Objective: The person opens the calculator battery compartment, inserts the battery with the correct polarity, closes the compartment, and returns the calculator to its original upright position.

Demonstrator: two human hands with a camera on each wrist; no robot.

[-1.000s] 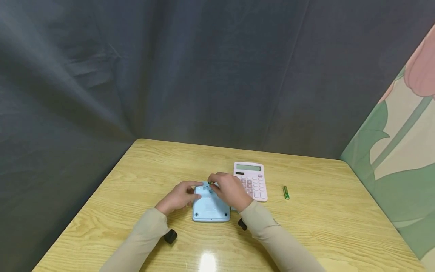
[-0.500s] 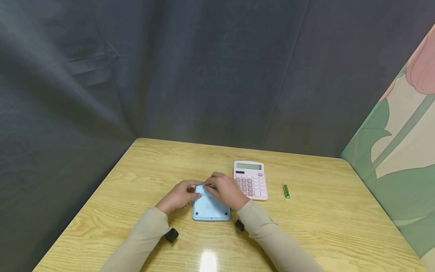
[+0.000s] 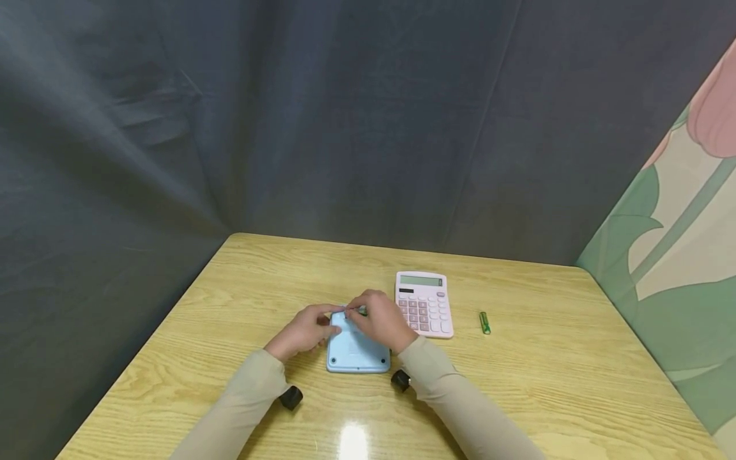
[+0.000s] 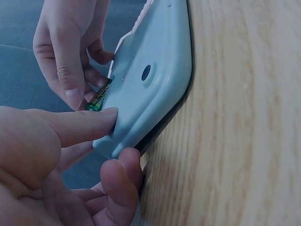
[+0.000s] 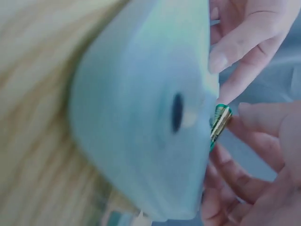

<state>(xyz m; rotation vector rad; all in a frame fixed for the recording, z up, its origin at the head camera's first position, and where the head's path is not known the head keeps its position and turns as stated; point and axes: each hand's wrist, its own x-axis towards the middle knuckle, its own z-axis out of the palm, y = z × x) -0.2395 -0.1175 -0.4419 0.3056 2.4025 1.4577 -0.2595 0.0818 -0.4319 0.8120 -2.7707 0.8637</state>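
Observation:
A light blue calculator [image 3: 358, 352] lies face down on the table, its back with round dark feet turned up. My left hand [image 3: 305, 331] grips its left edge near the far corner, thumb on the back and other fingers at the side. At the far end of the back, my right hand [image 3: 384, 321] holds a green and gold cylindrical battery [image 4: 99, 98]. In the right wrist view the battery [image 5: 220, 123] leans at a slant, its lower end hidden by the calculator's body. The slot there is mostly covered by the right fingers in the head view.
A pink calculator [image 3: 439, 310] lies face up just right of the right hand. Farther right is a second green battery [image 3: 485, 322]. A dark curtain [image 3: 368, 128] hangs behind the wooden table [image 3: 563, 358]. Black wrist cameras sit under both cuffs.
My right hand has shifted slightly left with the battery and lowered it toward the calculator's far end. The left hand keeps its grip in the same place.

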